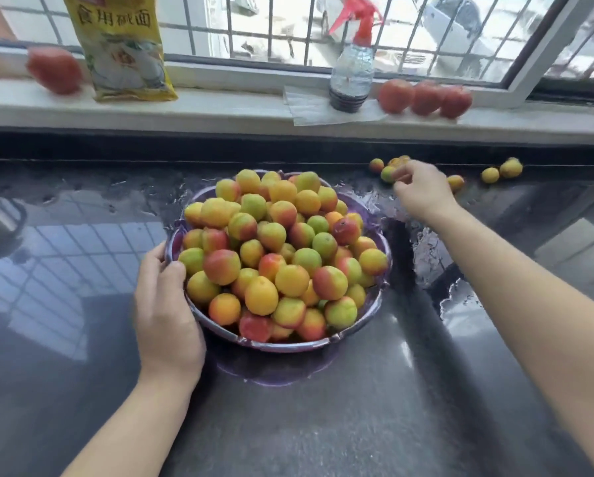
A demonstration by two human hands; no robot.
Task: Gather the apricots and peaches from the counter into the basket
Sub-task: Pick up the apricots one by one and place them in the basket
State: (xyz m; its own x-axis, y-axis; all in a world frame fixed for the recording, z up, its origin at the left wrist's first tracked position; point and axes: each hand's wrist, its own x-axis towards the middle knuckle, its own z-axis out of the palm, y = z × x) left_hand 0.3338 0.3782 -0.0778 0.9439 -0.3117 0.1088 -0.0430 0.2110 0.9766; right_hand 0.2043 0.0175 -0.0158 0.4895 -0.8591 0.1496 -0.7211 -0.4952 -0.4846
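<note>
Dark polished stone tabletop [323, 407]: wet in patches around the basket and toward the back edge; carries the basket and the loose fruit.

Pale windowsill [220, 105]: holds items apart from the task, namely a yellow printed plastic packet [123, 46] standing upright against the window, a clear spray bottle with a red trigger head [352, 74] standing on a folded white paper towel [309, 105], three red tomatoes in a row [426, 97], and one blurred red tomato [54, 71] at far left.

Round purple plastic basket [375, 304]: near the middle of the tabletop, heaped above its rim with small yellow, green and red-blushed apricots and peaches [282, 256]. The load looks close to full, so added fruit will likely need setting gently on top to avoid rolling off.

Left hand [166, 304]: fingers curled over the basket's left rim, gripping it, apparently to steady the basket while fruit is added.

Right hand [423, 191]: reached to the back right of the tabletop, fingertips closing in a pinch on a small green-yellow loose fruit [388, 173]; blurred, so firmness of contact is uncertain.

Remaining loose fruit: a small cluster [392, 162] just behind the right hand, one orange-yellow fruit [455, 182] just beside that wrist, two yellow fruits [502, 170] farther right along the back edge. Judged still to be collected.
</note>
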